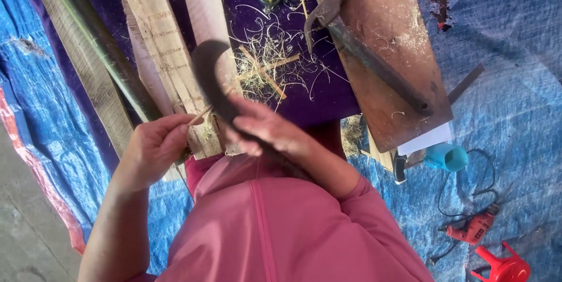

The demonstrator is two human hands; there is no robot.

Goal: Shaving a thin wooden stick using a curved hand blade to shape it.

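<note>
Bright, even daylight — soft shadows, no harsh glare. Motion blur on the right hand (266, 130) and the curved blade (211, 74); wide-angle stretch at the edges — the rest fairly sharp.

A blue tarp (503, 53) covers the ground in daylight, with bare grey concrete floor (23, 229) at its left edge.

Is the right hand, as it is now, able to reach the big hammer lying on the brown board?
Probably not at once: the right hand grips a curved knife. The path to the hammer on the board looks free, though it lies well beyond the hand.
</note>
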